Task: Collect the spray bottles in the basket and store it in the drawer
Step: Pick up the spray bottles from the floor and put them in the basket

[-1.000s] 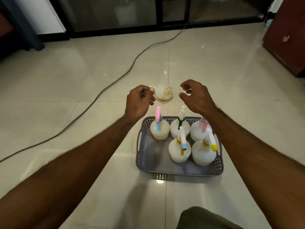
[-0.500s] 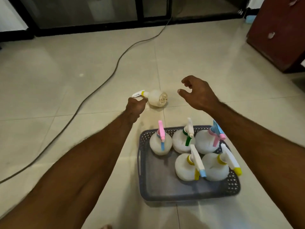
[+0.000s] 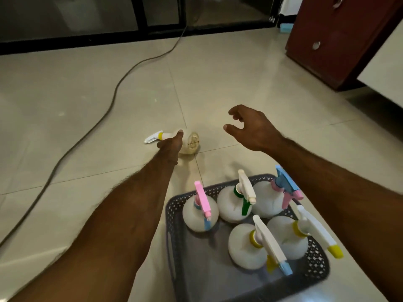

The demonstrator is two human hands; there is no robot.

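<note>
A white spray bottle [image 3: 192,144] with a yellow collar and white nozzle lies on its side on the tiled floor. My left hand [image 3: 171,146] is wrapped over its body, thumb on top, fingers hidden underneath. My right hand [image 3: 250,129] hovers open just right of the bottle, fingers curled, holding nothing. Nearer to me stands the grey perforated basket [image 3: 172,216]. Several white spray bottles stand upright inside it, among them one with a pink trigger [image 3: 199,212] and one with a green collar [image 3: 234,203].
A dark red cabinet [image 3: 331,40] with round drawer knobs stands at the far right. A grey cable [image 3: 104,114] runs across the floor from the dark-framed glass doors [image 3: 139,16] toward the left. A small blue object [image 3: 285,27] lies beside the cabinet.
My left hand has moved forward from beside the nozzle onto the lying bottle's body. The right hand stays open beside it. The view has shifted, so the basket now sits lower right.
</note>
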